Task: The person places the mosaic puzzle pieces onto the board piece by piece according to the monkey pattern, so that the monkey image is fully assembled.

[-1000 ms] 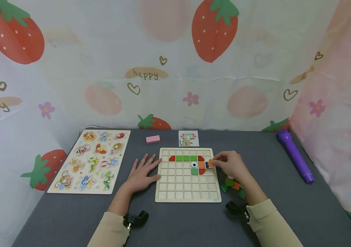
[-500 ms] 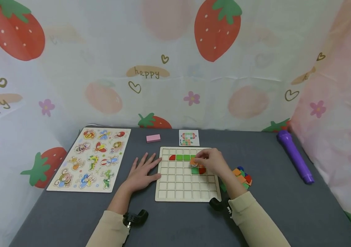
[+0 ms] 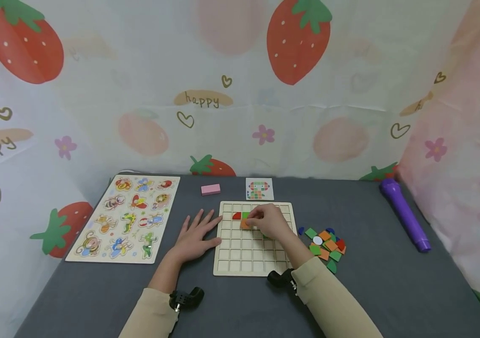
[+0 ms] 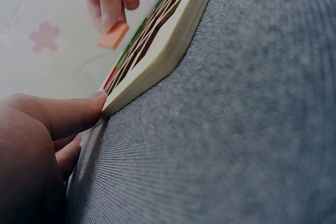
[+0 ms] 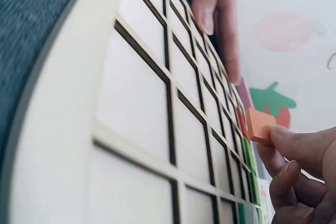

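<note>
Board (image 3: 244, 258) holds red and green tiles (image 3: 237, 216) in far cells; right hand (image 3: 268, 221) pinches orange tile (image 5: 261, 125); left hand (image 3: 195, 241), fingers spread, touches left edge.

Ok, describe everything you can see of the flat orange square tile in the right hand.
The flat orange square tile has a plain face, straight edges and thin sides; its material is unclear. The bare right hand pinches it near one edge, holding it above the far half of the pale wooden grid board, which the tile seems not to touch.
</note>
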Demonstrator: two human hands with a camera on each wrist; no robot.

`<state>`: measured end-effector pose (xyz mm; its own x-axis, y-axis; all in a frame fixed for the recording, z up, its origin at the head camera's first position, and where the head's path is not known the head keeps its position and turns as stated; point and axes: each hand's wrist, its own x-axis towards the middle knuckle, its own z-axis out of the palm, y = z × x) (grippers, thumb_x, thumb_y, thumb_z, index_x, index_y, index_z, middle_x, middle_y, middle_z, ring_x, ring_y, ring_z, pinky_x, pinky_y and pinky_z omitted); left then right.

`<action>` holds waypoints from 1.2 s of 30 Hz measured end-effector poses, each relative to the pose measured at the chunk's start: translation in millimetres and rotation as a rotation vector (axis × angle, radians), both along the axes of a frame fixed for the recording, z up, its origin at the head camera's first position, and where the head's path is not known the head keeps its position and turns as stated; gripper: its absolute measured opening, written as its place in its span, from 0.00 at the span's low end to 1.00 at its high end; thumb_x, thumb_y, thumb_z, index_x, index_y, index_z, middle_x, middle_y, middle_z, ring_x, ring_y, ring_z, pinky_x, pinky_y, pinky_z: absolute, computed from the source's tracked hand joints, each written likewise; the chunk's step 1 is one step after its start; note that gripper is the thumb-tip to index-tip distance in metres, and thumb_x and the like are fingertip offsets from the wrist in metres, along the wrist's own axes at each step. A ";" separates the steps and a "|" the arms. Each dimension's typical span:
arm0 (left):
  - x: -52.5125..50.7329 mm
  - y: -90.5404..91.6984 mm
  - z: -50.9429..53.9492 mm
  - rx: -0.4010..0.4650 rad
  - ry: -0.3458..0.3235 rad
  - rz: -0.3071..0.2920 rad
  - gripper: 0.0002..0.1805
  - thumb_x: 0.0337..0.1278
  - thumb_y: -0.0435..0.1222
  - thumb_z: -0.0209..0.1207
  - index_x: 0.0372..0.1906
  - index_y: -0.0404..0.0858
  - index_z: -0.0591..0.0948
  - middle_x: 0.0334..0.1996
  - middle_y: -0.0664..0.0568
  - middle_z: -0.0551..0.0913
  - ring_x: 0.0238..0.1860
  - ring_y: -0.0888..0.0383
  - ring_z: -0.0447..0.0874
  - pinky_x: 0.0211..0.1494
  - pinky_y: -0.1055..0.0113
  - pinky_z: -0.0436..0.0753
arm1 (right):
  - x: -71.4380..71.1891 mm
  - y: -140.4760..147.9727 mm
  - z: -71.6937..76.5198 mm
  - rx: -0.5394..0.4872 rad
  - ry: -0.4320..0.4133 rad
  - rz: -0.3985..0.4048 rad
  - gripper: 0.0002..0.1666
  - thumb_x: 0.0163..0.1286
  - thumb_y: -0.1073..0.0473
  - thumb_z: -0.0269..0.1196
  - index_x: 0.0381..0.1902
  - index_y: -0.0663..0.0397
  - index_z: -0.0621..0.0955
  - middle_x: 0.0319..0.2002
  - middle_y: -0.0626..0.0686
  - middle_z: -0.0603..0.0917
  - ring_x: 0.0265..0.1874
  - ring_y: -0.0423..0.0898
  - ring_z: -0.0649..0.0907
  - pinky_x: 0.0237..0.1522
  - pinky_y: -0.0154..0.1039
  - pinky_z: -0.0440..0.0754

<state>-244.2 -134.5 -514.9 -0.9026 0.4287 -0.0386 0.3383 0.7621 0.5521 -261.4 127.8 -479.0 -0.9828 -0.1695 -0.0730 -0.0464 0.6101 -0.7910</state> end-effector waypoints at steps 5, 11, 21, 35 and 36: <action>-1.0 1.3 0.0 -0.007 0.007 -0.005 0.38 0.69 0.57 0.56 0.80 0.52 0.61 0.82 0.49 0.51 0.83 0.43 0.35 0.79 0.37 0.30 | -6.6 -10.5 -5.8 0.003 0.027 0.010 0.06 0.67 0.54 0.70 0.32 0.47 0.88 0.31 0.46 0.86 0.31 0.43 0.81 0.31 0.39 0.79; 0.9 -0.4 0.3 0.013 0.019 -0.001 0.38 0.69 0.55 0.57 0.79 0.50 0.62 0.81 0.47 0.53 0.82 0.40 0.37 0.79 0.36 0.31 | -11.8 -24.2 -8.0 0.099 0.068 0.034 0.06 0.68 0.52 0.70 0.32 0.44 0.87 0.31 0.44 0.86 0.32 0.41 0.81 0.36 0.38 0.79; 0.2 -0.8 -4.6 0.002 0.022 0.004 0.39 0.68 0.57 0.57 0.79 0.52 0.62 0.81 0.49 0.52 0.82 0.42 0.36 0.79 0.36 0.31 | -8.9 -35.3 -2.7 0.294 0.086 0.078 0.04 0.69 0.52 0.69 0.34 0.43 0.86 0.29 0.44 0.83 0.27 0.42 0.79 0.29 0.38 0.76; -0.8 2.2 -2.3 -0.003 0.011 0.008 0.39 0.68 0.56 0.57 0.79 0.52 0.62 0.81 0.49 0.52 0.82 0.41 0.36 0.79 0.37 0.30 | 20.2 -0.1 11.5 0.111 0.033 -0.011 0.19 0.70 0.51 0.67 0.56 0.49 0.83 0.33 0.48 0.85 0.25 0.44 0.81 0.27 0.39 0.77; -0.7 2.1 -1.6 0.000 0.011 0.007 0.38 0.68 0.56 0.57 0.79 0.51 0.62 0.81 0.48 0.52 0.82 0.41 0.36 0.79 0.37 0.30 | 22.2 5.4 12.1 0.110 0.039 -0.018 0.18 0.70 0.51 0.67 0.55 0.50 0.84 0.34 0.48 0.85 0.26 0.44 0.80 0.27 0.39 0.77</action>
